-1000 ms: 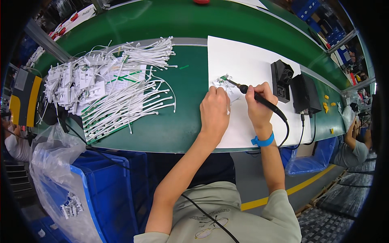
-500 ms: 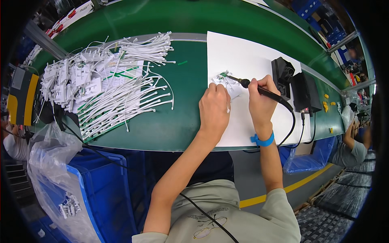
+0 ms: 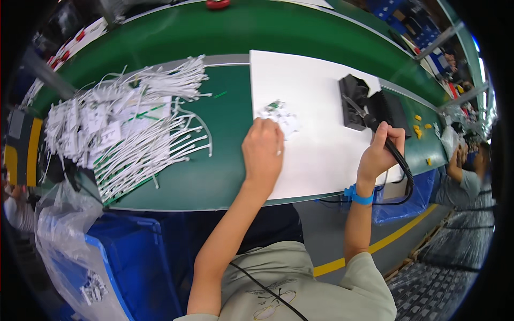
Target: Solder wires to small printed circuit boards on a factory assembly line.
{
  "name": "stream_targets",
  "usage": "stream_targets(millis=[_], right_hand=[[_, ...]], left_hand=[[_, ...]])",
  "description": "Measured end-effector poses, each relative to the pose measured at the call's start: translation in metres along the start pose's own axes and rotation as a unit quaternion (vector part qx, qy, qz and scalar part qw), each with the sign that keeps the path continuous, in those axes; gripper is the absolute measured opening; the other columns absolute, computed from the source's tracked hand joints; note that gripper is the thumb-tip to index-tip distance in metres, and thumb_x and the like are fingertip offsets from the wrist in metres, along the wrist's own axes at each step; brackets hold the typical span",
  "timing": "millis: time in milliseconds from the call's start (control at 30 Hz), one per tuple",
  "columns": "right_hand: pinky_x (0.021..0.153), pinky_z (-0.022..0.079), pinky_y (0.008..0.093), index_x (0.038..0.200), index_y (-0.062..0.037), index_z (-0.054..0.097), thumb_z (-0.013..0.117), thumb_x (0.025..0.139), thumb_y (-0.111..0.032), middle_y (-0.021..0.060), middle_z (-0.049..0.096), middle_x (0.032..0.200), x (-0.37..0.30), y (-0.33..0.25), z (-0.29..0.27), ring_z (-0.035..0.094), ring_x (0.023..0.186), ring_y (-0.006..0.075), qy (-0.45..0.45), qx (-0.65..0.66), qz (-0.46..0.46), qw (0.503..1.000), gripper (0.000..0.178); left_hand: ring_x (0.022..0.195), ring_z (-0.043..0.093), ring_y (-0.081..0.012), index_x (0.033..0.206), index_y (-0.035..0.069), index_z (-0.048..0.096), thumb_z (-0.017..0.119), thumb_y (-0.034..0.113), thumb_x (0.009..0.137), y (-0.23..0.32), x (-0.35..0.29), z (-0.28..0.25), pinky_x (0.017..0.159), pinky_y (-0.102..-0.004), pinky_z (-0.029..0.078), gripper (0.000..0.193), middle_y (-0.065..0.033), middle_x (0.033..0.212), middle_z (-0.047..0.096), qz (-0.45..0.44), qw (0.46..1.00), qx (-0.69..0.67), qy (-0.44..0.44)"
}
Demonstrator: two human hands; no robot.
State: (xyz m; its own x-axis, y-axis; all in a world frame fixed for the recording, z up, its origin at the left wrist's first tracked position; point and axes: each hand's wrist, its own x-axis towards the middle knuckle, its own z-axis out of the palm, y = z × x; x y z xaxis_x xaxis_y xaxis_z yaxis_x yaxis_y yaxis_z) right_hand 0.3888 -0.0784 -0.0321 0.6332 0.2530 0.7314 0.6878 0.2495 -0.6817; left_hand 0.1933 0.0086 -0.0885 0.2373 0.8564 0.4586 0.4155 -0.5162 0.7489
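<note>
My right hand (image 3: 381, 152) is wrapped around the handle of a soldering iron (image 3: 371, 122) with a black cable. The iron's metal tip reaches over a black soldering iron stand (image 3: 350, 113) at the right of the white sheet. My left hand (image 3: 263, 152) is closed at the sheet's left edge, its fingertips on a white plastic part (image 3: 287, 122). A bit of green shows at the far end of that part. The grasp itself is hidden behind the fingers, and a small white end shows beside them.
On the left of the green table lie a pile of white plastic housings (image 3: 96, 124) and rows of white cables (image 3: 155, 150). A black box (image 3: 393, 109) stands beside the iron stand, with yellow pieces (image 3: 418, 131) farther right. Blue crates (image 3: 128, 257) stand below the table's front edge.
My right hand has carried the soldering iron from the white part rightward to the black stand. My left hand stays closed at the white part. The whole view has shifted somewhat.
</note>
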Motion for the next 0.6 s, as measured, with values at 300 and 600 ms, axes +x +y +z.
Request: stream_targets(millis=[300, 600], right_hand=[[0.055, 0.037, 0.0221, 0.080, -0.0017, 0.053, 0.067, 0.095, -0.010, 0.0000, 0.054, 0.066, 0.039, 0.039, -0.026, 0.049, 0.062, 0.0052, 0.043, -0.127, -0.028, 0.991, 0.022], [0.060, 0.044, 0.0262, 0.084, 0.0002, 0.064, 0.077, 0.087, -0.021, 0.0048, 0.063, 0.067, 0.074, 0.085, 0.004, 0.058, 0.063, 0.0107, -0.096, -0.227, 0.084, 0.965, 0.025]], left_hand=[[0.069, 0.062, -0.0331, 0.085, -0.003, 0.062, 0.065, 0.005, 0.088, 0.004, 0.000, 0.001, 0.062, -0.0418, 0.047, 0.008, -0.0157, 0.083, 0.060, 0.005, 1.000, 0.009, -0.009], [0.073, 0.060, -0.0347, 0.083, -0.003, 0.057, 0.064, 0.000, 0.086, 0.003, 0.000, -0.001, 0.064, -0.0439, 0.047, 0.008, -0.0164, 0.085, 0.057, -0.009, 0.999, -0.014, -0.030]])
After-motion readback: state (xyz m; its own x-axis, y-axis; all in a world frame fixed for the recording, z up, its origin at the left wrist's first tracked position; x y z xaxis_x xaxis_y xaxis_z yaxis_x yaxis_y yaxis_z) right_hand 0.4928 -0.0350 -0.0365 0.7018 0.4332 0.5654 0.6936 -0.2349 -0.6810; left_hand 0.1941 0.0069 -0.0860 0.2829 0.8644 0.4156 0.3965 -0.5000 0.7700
